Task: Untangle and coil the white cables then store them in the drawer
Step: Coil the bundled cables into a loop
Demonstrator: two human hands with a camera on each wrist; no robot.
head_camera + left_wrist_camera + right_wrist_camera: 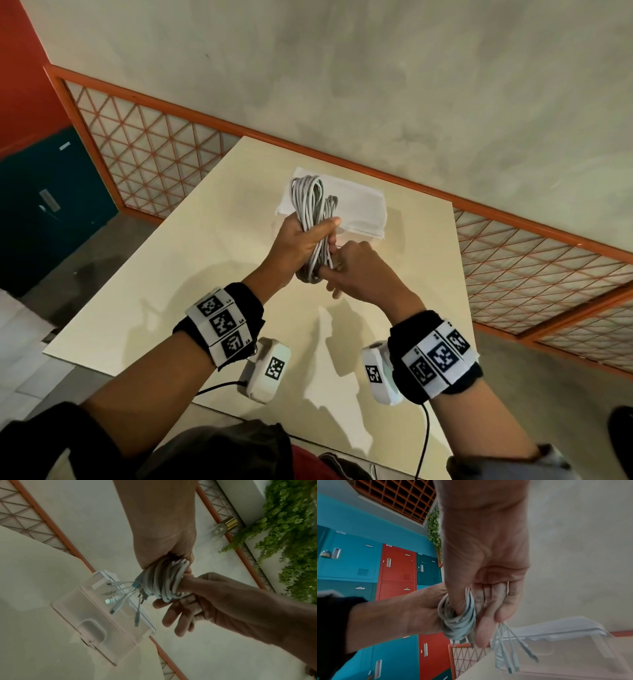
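Note:
A coil of white cables (pixel 310 205) is held upright above the cream table (pixel 164 294). My left hand (pixel 301 240) grips the coil round its middle, fingers and thumb curled about it. My right hand (pixel 344 270) holds the coil's lower end, its thumb hooked in the loops. In the left wrist view the coil (pixel 164 580) sits in the left hand (pixel 164 547), while the right hand (pixel 185 601) pinches it and several connector ends (pixel 120 601) dangle. The white translucent drawer box (pixel 359 212) lies on the table behind the coil. The right wrist view shows the right hand (pixel 488 601), the coil (pixel 458 622) and the drawer box (pixel 573 649).
An orange-framed lattice railing (pixel 144 150) runs along the table's far side, against a grey wall. Teal and red lockers (pixel 368 563) stand to the left. Green foliage (pixel 291 534) hangs on the wall. A black wire (pixel 424 442) trails from my right wrist camera.

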